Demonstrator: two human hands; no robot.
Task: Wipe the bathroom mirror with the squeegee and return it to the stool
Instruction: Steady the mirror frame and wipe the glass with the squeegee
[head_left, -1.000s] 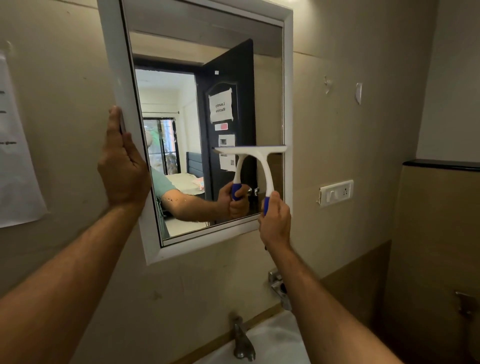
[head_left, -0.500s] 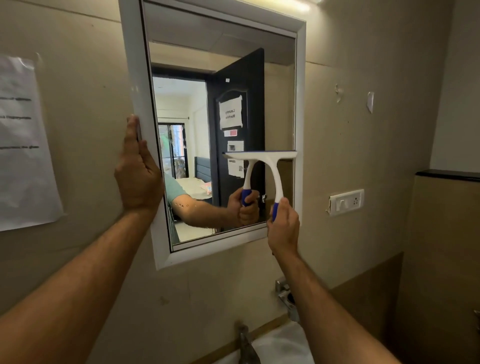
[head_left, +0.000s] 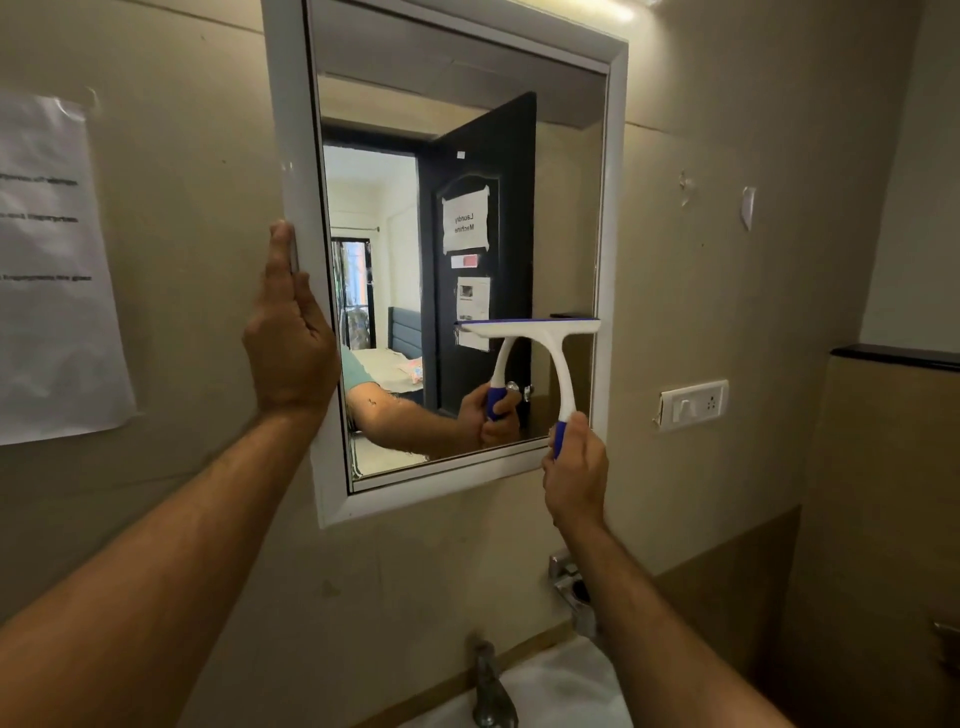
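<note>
The squeegee (head_left: 540, 343) stands upright against the lower right part of the mirror (head_left: 457, 156). Its white blade bar lies level on the glass, the right end just beside the inner edge of the white frame (head_left: 615, 208). A curved white neck runs down from the bar to a blue grip.

The right hand (head_left: 574, 478) is closed around the blue grip, fingers curled round it, thumb side toward the glass. The hand sits in front of the frame's lower right corner. The reflection shows the same grip from the front.

The left hand (head_left: 288, 332) is flat and extended, fingers straight and together, pointing up. Its palm presses against the outer left edge of the frame; it holds nothing.

Below the mirror, a metal tap (head_left: 491, 686) rises over a white basin (head_left: 561, 696). A wall fitting (head_left: 569, 582) sits right of the tap. A white switch plate (head_left: 693, 405) is mounted on the wall right of the mirror. A printed paper sheet (head_left: 52, 270) hangs on the wall at the left.
</note>
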